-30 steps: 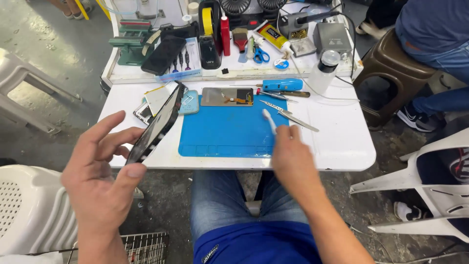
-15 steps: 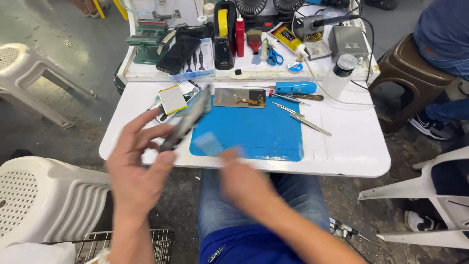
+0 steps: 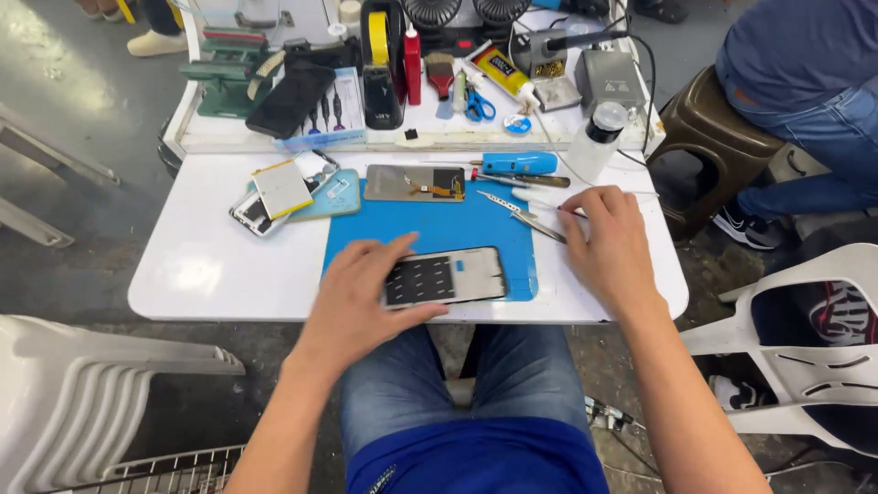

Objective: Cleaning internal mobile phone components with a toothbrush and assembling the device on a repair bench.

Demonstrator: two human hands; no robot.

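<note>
1. Head cam looks down on a white table [image 3: 210,265] with a blue mat [image 3: 430,229] on it.
2. Left hand [image 3: 361,297] lies flat on a phone screen panel [image 3: 445,277] at the mat's near edge, fingers loose, pressing and not gripping.
3. Right hand [image 3: 608,252] rests on the table, fingertips pinching at tweezers [image 3: 523,216] by the mat's right edge.
4. Blue screwdriver [image 3: 517,164] sits further back.

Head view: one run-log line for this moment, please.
left hand: flat on phone screen | screen: on blue mat | right hand: fingertips at tweezers | white table
</note>
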